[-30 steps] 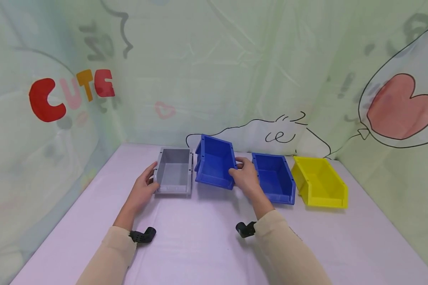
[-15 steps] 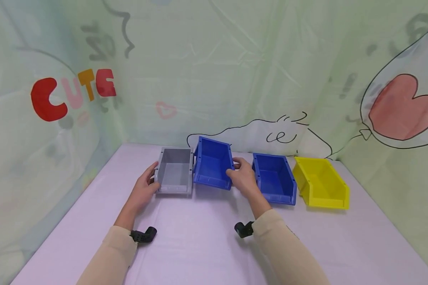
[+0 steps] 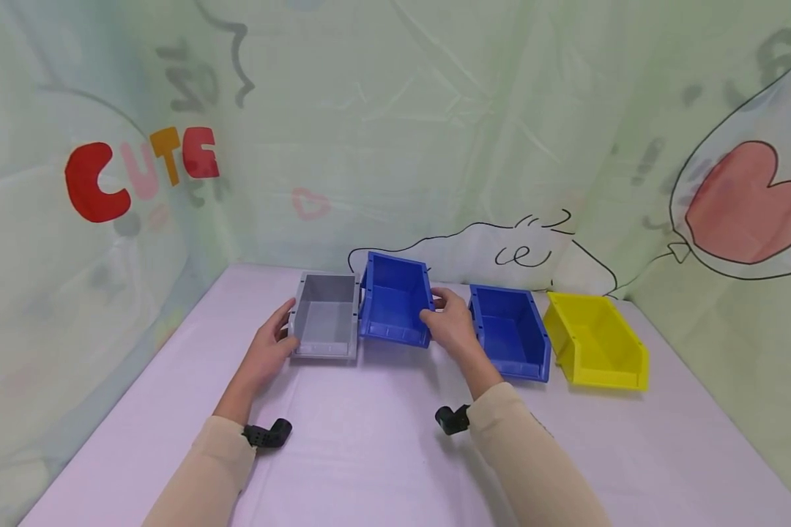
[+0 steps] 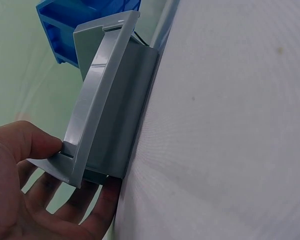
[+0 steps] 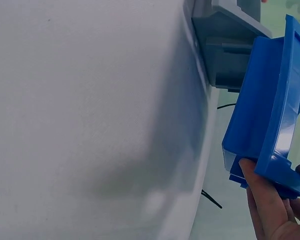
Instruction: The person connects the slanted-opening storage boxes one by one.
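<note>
The blue storage bin [image 3: 395,300] in the right hand [image 3: 453,329] sits second from the left in a row of four, close against the right side of the grey storage bin [image 3: 325,317]. In the right wrist view this blue bin [image 5: 270,110] looks raised off the counter [image 5: 90,120], with a shadow under it. The right hand's grip is closed on the bin's right front corner, thumb on the rim and fingers [image 5: 262,200] under the side wall.

The left hand [image 3: 268,351] holds the grey bin at its left front corner. In the left wrist view the thumb [image 4: 32,140] presses on the rim and the other fingers [image 4: 97,207] lie along the outer wall, so that grip is closed on the grey bin [image 4: 110,110], which rests on the counter [image 4: 230,130].

To the right of the held blue bin stands a second blue bin [image 3: 510,331], and just beside it a yellow bin [image 3: 596,340], both on the pale lilac counter [image 3: 369,454]. Behind the row hangs a green printed backdrop [image 3: 382,124].
</note>
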A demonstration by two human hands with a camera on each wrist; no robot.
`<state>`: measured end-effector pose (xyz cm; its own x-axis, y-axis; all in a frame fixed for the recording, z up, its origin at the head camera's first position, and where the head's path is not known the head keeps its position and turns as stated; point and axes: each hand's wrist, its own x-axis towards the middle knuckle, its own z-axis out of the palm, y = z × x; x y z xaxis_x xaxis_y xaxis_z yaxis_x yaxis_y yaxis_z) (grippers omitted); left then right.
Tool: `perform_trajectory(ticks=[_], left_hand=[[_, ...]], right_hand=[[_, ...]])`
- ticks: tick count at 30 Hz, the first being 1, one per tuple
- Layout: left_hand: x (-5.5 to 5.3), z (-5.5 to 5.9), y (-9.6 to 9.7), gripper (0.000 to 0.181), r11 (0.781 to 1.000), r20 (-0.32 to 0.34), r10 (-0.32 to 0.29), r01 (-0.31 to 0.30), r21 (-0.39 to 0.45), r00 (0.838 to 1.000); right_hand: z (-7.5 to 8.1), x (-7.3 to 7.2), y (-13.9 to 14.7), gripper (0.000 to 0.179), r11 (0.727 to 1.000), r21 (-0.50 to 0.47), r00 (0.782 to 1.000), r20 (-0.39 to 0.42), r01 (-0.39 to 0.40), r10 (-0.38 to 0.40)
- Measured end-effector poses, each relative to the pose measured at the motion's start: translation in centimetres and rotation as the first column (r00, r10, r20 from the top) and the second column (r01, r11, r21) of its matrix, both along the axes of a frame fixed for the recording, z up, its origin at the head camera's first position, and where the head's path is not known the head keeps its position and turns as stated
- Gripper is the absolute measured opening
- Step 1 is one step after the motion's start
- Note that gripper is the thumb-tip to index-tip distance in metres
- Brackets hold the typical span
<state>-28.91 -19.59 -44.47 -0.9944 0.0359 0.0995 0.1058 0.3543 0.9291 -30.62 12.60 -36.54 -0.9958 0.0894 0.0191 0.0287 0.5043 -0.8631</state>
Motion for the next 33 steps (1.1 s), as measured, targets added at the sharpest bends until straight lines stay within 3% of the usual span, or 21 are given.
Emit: perform_trajectory(ticks=[13, 26, 33], left_hand=[[0.0, -0.1, 0.0, 0.08, 1.0, 0.009, 0.017, -0.017, -0.02, 1.0], [0.0, -0.1, 0.0, 0.079, 1.0, -0.026, 0.004, -0.004, -0.008, 1.0], [0.1, 0.2, 0.3, 0.078, 1.0, 0.002, 0.013, -0.013, -0.009, 1.0]], right_hand=[[1.3, 0.2, -0.2, 0.063, 0.991, 0.117, 0.996, -0.052, -0.071, 0.078], [2.0, 0.7, -0.5, 0.067, 0.969, 0.224, 0.994, 0.009, -0.106, 0.106], [2.1, 1.0, -0.5, 0.068, 0.963, 0.249, 0.995, 0.016, -0.101, 0.1]])
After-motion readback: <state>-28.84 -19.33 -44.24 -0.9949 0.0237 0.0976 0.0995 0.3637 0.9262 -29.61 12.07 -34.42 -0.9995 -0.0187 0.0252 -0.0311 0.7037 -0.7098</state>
